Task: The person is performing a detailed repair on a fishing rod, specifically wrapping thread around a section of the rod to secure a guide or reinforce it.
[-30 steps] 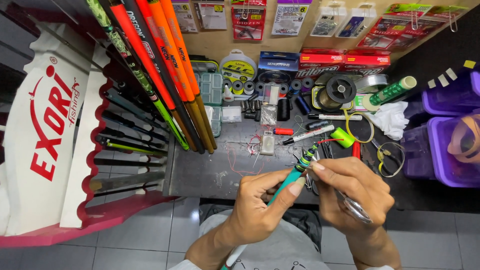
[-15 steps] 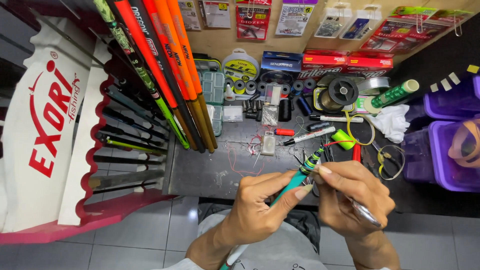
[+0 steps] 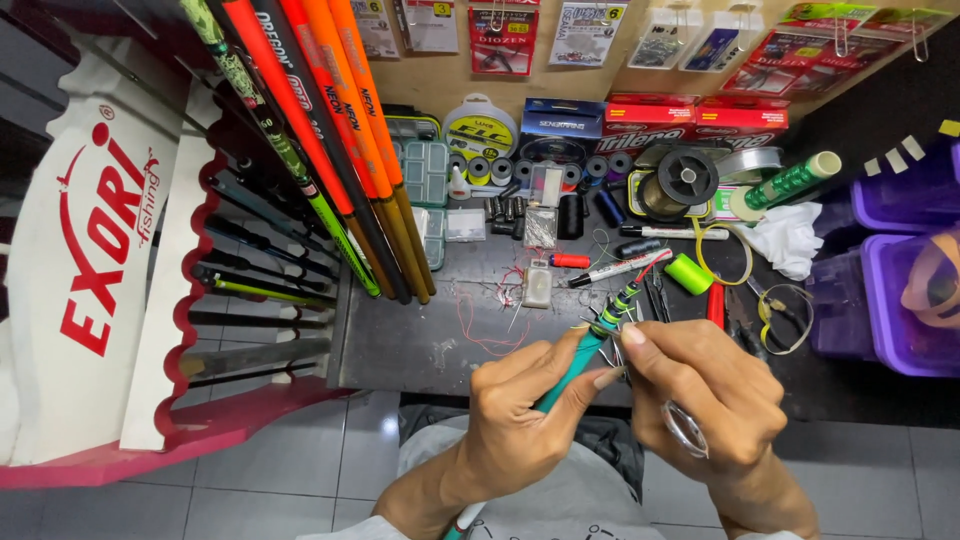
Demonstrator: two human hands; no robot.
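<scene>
Left hand (image 3: 520, 410) pinches the teal rod (image 3: 575, 362) mid-shaft, held above the dark surface (image 3: 400, 340). Right hand (image 3: 705, 385) pinches at the rod's guide section (image 3: 620, 305) (banded green and black wraps there look already wound). Red thread (image 3: 480, 335) lies loose on the surface, so the wrapping looks part-done; finishing and trimming seem left. Marker (image 3: 615, 268) near.

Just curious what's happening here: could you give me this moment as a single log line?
left hand: grips teal fishing rod | right hand: fingers at rod's guide ring | bench: red thread, marker, spools behind
</scene>
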